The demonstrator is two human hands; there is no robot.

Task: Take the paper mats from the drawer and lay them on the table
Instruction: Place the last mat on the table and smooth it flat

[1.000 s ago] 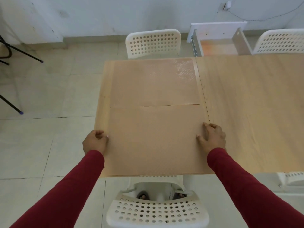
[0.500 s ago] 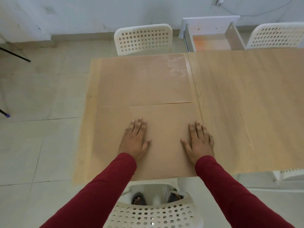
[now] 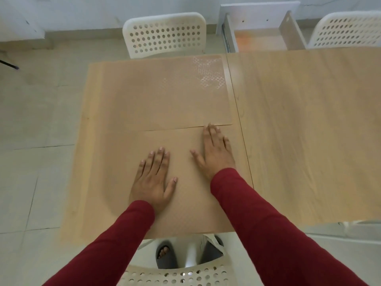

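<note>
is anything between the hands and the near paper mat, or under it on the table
Nothing visible. The left hand and right hand both lie flat, palms down, directly on the near paper mat. It lies flat on the table, its far edge meeting the far paper mat.

My left hand (image 3: 152,180) lies flat, palm down, fingers together, thumb spread, on the near mat (image 3: 123,182). My right hand (image 3: 215,153) lies flat likewise, farther along the mat, fingertips at its far edge. Both arms extend forward in red sleeves (image 3: 257,219).
</note>
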